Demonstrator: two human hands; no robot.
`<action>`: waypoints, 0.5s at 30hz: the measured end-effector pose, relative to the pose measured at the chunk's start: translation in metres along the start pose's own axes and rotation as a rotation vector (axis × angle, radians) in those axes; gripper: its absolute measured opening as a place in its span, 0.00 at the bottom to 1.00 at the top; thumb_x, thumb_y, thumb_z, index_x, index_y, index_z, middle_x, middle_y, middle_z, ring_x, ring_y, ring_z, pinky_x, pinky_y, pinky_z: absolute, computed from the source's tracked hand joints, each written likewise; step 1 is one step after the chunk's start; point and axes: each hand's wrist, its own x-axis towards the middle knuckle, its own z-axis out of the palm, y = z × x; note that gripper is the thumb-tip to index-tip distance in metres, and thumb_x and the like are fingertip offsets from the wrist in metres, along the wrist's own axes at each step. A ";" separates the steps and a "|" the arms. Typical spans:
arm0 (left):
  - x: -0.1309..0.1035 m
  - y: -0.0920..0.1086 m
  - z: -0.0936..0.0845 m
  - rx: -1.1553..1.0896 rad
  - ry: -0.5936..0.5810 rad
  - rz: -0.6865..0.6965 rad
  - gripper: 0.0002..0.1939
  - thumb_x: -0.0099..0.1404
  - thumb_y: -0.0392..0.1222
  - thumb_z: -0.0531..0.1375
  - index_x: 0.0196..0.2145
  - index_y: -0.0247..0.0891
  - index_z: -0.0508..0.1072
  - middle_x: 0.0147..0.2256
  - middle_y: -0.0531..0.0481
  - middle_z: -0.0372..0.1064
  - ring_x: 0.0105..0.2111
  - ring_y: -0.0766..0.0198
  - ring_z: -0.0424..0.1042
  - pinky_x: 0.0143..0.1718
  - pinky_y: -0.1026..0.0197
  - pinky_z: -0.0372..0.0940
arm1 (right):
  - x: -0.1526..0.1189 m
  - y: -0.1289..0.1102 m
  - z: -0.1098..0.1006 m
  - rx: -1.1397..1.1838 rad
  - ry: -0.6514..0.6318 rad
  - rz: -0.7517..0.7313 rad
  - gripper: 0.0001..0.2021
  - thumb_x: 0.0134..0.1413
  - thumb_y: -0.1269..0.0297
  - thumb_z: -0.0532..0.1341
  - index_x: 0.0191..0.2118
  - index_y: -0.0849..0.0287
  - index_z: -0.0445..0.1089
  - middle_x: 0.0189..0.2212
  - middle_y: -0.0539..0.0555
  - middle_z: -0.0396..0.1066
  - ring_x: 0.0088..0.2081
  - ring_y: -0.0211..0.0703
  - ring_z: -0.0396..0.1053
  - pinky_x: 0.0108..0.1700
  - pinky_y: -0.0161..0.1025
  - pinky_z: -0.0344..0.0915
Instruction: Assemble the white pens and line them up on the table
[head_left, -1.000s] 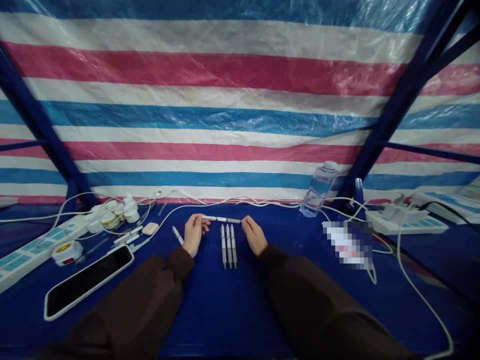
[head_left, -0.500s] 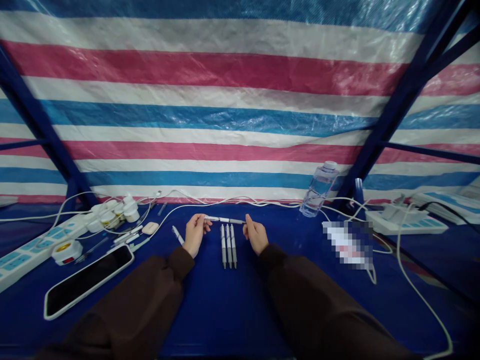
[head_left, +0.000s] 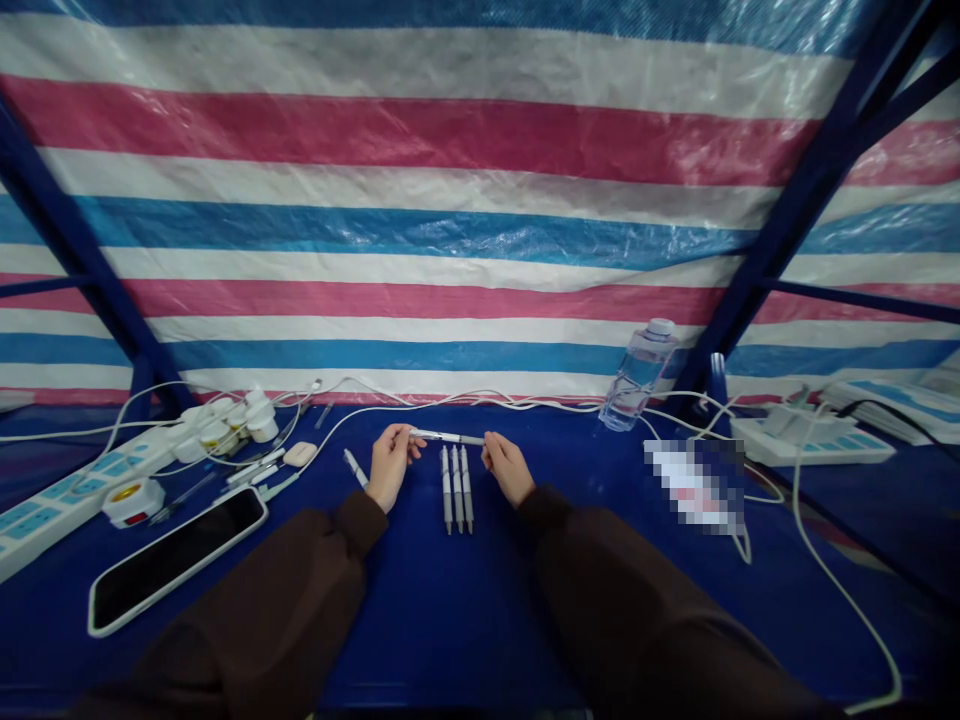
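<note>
A white and grey pen (head_left: 448, 437) lies crosswise between my hands, just beyond three upright-pointing pens of the same kind. My left hand (head_left: 390, 465) pinches its left end, and my right hand (head_left: 507, 468) is closed on the grey right end. The three matching pens (head_left: 458, 490) lie side by side on the blue table (head_left: 450, 620), their grey ends toward me. Another white pen (head_left: 355, 467) lies at a slant left of my left hand, partly hidden by it.
At the left are a phone (head_left: 178, 560), a power strip (head_left: 82, 485) with plugs, a small white case (head_left: 300, 454) and loose cables. To the right stand a water bottle (head_left: 637, 377), a blurred-out item (head_left: 694, 485) and a second power strip (head_left: 814, 440). Striped sheeting (head_left: 450, 230) hangs behind.
My right hand has moved slightly left along the pen, its fingertips now closer over the grey end. My left hand and the three aligned pens stay about where they were.
</note>
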 end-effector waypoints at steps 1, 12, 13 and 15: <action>0.000 0.000 0.000 0.006 -0.005 0.012 0.14 0.58 0.50 0.55 0.32 0.34 0.67 0.24 0.49 0.70 0.20 0.69 0.64 0.20 0.68 0.55 | 0.000 -0.001 0.000 0.042 -0.026 0.038 0.26 0.55 0.43 0.47 0.16 0.57 0.57 0.11 0.47 0.57 0.15 0.34 0.55 0.20 0.33 0.53; 0.003 -0.003 -0.001 0.042 -0.001 0.066 0.13 0.60 0.48 0.54 0.33 0.34 0.67 0.25 0.48 0.71 0.21 0.69 0.65 0.23 0.67 0.56 | 0.002 -0.003 0.002 0.285 -0.012 0.214 0.20 0.52 0.47 0.52 0.19 0.58 0.59 0.10 0.45 0.56 0.12 0.30 0.49 0.17 0.32 0.46; 0.003 -0.003 -0.001 0.044 0.005 0.070 0.13 0.60 0.48 0.54 0.33 0.34 0.68 0.25 0.48 0.71 0.21 0.69 0.65 0.23 0.67 0.56 | 0.002 -0.002 0.002 0.315 -0.010 0.206 0.17 0.51 0.50 0.53 0.22 0.58 0.59 0.12 0.44 0.57 0.13 0.30 0.48 0.17 0.31 0.45; 0.003 -0.003 -0.002 0.046 0.010 0.071 0.13 0.60 0.48 0.54 0.32 0.34 0.68 0.25 0.48 0.71 0.21 0.69 0.65 0.23 0.67 0.56 | 0.002 0.000 0.002 0.334 -0.022 0.178 0.12 0.51 0.54 0.54 0.25 0.57 0.57 0.15 0.43 0.57 0.14 0.30 0.48 0.17 0.30 0.44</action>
